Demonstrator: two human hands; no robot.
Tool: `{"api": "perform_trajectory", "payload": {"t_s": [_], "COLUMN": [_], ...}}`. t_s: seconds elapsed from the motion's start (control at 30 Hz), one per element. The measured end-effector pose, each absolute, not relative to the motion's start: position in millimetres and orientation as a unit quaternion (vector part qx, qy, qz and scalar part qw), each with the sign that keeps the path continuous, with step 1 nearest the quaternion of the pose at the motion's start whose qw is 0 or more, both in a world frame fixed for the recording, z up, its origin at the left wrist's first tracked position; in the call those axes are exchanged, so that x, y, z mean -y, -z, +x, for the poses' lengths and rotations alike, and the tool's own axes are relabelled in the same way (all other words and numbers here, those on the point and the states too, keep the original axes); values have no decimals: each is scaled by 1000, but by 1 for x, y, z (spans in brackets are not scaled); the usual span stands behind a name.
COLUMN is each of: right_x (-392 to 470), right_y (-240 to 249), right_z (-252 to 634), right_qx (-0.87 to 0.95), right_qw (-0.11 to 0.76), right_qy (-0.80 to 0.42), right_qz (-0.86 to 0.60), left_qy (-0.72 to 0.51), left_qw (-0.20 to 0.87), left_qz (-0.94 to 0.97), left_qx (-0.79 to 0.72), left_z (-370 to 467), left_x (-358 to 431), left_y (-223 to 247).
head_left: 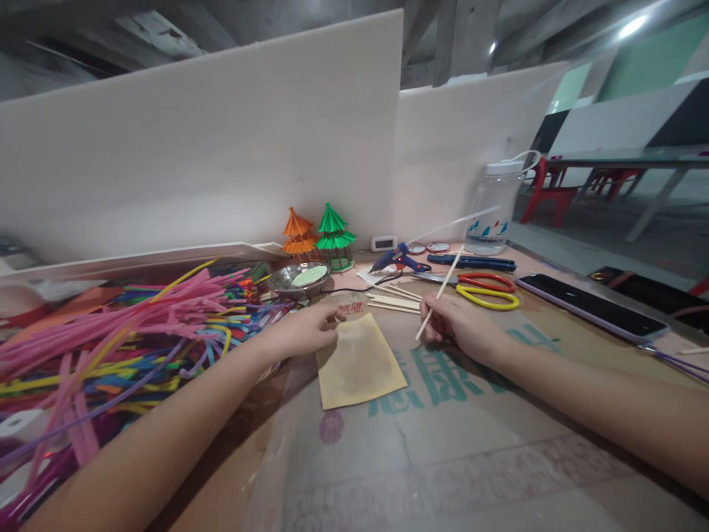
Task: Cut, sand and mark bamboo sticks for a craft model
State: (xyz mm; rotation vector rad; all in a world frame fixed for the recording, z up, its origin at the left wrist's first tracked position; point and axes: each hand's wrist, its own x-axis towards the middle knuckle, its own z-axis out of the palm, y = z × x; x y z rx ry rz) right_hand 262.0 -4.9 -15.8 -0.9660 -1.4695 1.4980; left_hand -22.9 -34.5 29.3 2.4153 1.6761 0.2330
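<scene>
Colourful pipe cleaners (166, 310) border our left forearm (177, 436). Our left hand (307, 330), its grip loosely spread, rests at the upper left edge of the yellow, smudged sheet (361, 368); printed covering (432, 443) stretches toward us below. Right of the sheet, a tilted, pale stick (444, 285) is pinched in our right hand's grip (435, 318), scissors (481, 289) just beyond.

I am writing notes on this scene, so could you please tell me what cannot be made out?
- Head view: upper left part of the yellow paper, hidden by the left hand.
- Head view: some green lettering, covered by the right forearm.
- Head view: reading on the small white device, too small.
- Head view: colorful strips, cut off by the left edge.
</scene>
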Motion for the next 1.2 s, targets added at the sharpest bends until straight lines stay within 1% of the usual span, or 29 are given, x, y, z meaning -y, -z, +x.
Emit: {"api": "perform_trajectory", "payload": {"t_s": [0.2,0.27,0.33,0.43,0.5,0.6,0.7,0.83,1.2], "right_x": [5,5,5,4,3,3,4,4,3], "right_y": [18,19,20,22,23,24,23,22,22], "right_z": [260,259,259,260,260,261,261,260,260], "right_qx": [590,599,607,611,612,615,622,629,638], "right_qw": [411,406,403,405,403,401,397,398,390], "right_qy": [-588,-588,-581,-565,-562,-562,-555,-548,-539], "right_qz": [-371,-361,-362,-379,-383,-383,-384,-382,-387], "left_qy": [-155,-158,-145,-114,-92,-41,-10,-2,-15], "left_qw": [-58,-88,-94,-77,-54,8,38,44,97], "left_qz": [747,726,713,704,723,790,838,844,824], "left_qx": [-644,-663,-679,-696,-682,-611,-544,-534,-558], "left_z": [-45,-57,-66,-62,-49,-21,-1,3,-12], "left_x": [12,-5,-22,-35,-28,3,38,56,42], "left_y": [-40,-47,-55,-65,-66,-56,-41,-31,-29]}}
